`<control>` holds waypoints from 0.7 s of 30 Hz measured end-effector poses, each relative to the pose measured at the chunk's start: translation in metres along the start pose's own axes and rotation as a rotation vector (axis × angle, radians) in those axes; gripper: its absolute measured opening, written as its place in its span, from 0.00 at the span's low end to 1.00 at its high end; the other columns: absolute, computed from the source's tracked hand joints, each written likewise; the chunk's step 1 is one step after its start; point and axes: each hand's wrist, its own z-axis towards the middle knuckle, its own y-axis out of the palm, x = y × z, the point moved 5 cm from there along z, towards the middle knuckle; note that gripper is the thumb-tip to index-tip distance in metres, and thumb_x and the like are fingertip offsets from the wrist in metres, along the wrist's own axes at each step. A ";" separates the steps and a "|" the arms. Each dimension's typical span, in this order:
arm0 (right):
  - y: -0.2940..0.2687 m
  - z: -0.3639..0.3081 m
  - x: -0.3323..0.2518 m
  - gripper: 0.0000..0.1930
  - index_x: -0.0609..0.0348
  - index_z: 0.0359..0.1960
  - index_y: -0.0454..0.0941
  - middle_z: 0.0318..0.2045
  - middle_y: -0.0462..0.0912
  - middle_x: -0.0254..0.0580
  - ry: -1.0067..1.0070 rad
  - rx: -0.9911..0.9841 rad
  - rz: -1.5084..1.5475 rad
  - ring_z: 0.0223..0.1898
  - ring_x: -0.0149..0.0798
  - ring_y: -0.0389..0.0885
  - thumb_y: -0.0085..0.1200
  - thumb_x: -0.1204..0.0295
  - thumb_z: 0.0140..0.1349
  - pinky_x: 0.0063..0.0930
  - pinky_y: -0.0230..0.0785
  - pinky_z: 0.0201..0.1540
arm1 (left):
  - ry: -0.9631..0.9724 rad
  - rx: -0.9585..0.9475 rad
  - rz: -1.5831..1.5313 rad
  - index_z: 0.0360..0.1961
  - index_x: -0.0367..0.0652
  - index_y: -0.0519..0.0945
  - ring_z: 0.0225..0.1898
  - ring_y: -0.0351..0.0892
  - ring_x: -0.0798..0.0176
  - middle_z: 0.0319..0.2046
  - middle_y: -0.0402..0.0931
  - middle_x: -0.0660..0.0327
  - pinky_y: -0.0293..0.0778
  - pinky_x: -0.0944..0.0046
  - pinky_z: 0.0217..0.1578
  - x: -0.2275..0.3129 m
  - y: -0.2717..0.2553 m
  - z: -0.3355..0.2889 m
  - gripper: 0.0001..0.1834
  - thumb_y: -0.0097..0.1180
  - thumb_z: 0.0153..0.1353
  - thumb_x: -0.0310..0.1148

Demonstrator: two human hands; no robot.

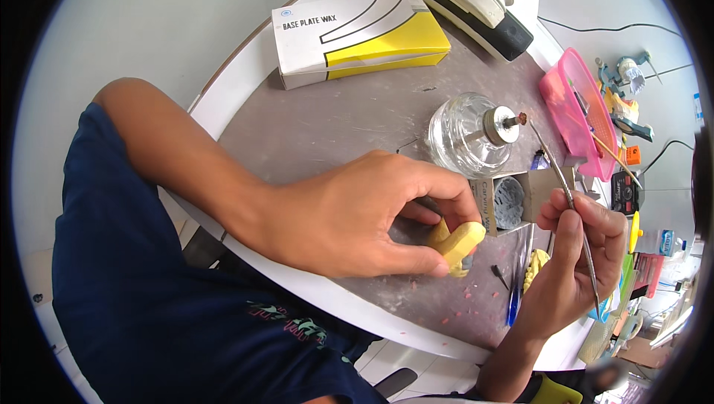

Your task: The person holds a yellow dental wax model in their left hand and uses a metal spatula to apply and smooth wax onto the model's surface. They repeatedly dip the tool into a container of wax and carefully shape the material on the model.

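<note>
1. Currently, state of work, by judgement: under way. Done: smooth yellow block-like cast (462,239) and slim silver metal tool (554,157) both taken up. Remaining: tool and cast stand apart, with no working contact made.
2. Left hand (357,214): bare, back uppermost, forearm slanting in from the left; thumb and curled fingers pinch the cast above the grey-brown tabletop (342,114).
3. White-and-yellow cardboard box (387,50): lies beyond that hand.
4. Round clear glass burner (454,140): stands beyond the cast; no flame discernible at its reddish-brown wick (522,118).
5. Small pink scraps (468,295): scattered on the tabletop, nearer than the cast.
6. Right hand (576,248): bare, raised, forearm rising from the lower edge; thumb and fingers grip the tool pen-fashion, its upper tip just beside the wick; contact cannot be told.
</note>
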 end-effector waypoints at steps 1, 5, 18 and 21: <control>0.001 0.000 0.001 0.06 0.68 0.37 0.70 0.32 0.79 0.50 -0.003 -0.001 0.011 0.29 0.33 0.80 0.52 0.81 0.59 0.22 0.75 0.31 | 0.000 0.002 -0.005 0.47 0.34 0.73 0.51 0.73 0.67 0.45 0.73 0.58 0.65 0.65 0.60 0.000 0.000 -0.001 0.19 0.62 0.54 0.25; 0.000 0.000 0.003 0.06 0.68 0.37 0.71 0.32 0.79 0.50 0.003 0.012 0.019 0.30 0.33 0.81 0.52 0.81 0.59 0.22 0.76 0.32 | 0.012 0.013 -0.016 0.46 0.34 0.73 0.51 0.73 0.67 0.45 0.73 0.59 0.65 0.64 0.59 0.000 0.000 -0.001 0.18 0.61 0.54 0.25; -0.037 -0.043 0.002 0.08 0.66 0.37 0.68 0.27 0.76 0.47 -0.012 -0.022 -0.186 0.23 0.31 0.73 0.50 0.74 0.61 0.18 0.68 0.25 | -0.041 0.113 -0.132 0.47 0.40 0.71 0.51 0.71 0.69 0.46 0.70 0.64 0.69 0.62 0.57 -0.007 -0.003 0.000 0.20 0.63 0.53 0.26; -0.043 -0.043 0.012 0.06 0.67 0.35 0.70 0.29 0.77 0.47 0.174 -0.008 -0.162 0.26 0.31 0.77 0.53 0.78 0.59 0.18 0.72 0.28 | -0.032 0.113 -0.084 0.47 0.40 0.71 0.51 0.71 0.69 0.45 0.70 0.63 0.69 0.62 0.57 -0.006 -0.004 -0.001 0.20 0.63 0.53 0.26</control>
